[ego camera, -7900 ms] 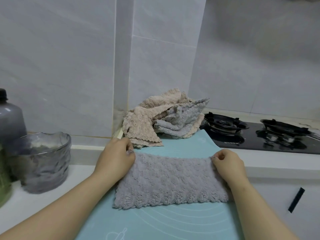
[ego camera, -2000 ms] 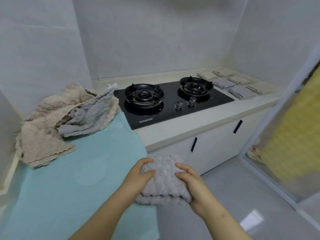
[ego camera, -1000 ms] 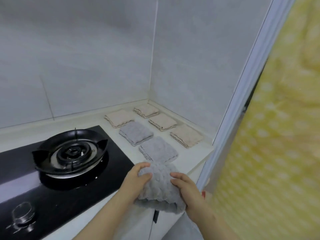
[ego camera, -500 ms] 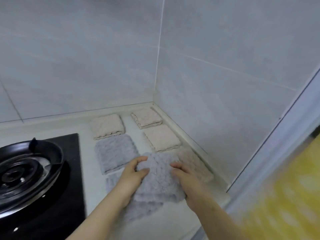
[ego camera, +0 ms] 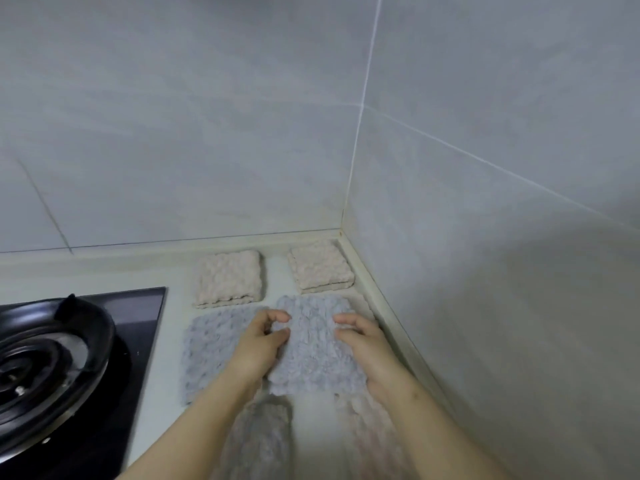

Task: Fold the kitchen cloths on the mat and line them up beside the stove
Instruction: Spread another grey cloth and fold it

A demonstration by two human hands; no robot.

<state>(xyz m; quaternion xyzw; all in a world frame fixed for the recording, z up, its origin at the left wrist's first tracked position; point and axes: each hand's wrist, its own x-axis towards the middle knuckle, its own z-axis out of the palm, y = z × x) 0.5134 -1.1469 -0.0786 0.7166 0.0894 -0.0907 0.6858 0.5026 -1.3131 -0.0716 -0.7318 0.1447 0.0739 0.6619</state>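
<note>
A folded grey kitchen cloth [ego camera: 313, 344] is held between a person's two hands, low over the pale table [ego camera: 162, 420] in a tiled corner to the right of the stove [ego camera: 145, 327]. Whether it already rests on the surface cannot be told. The left hand [ego camera: 259, 348] pinches the cloth's left edge between thumb and curled fingers. The right hand [ego camera: 369, 355] grips the right edge, its fingers curled onto the top face. Both forearms reach in from the bottom of the frame. Just behind the held cloth, two folded cloths lie flat along the back wall and apart from each other: the left beige cloth [ego camera: 228, 278] and the corner beige cloth [ego camera: 320, 268], which is tucked against the side wall. A second grey cloth [ego camera: 207, 351] lies flat just left of the left hand, partly covered by the wrist, between the held cloth and the stove's black glass edge. Nearer the camera and blurred, a third grey cloth [ego camera: 266, 434] shows between the forearms, with a near beige cloth [ego camera: 370, 427] beside the right forearm. A black burner [ego camera: 48, 362] fills the lower left.
</note>
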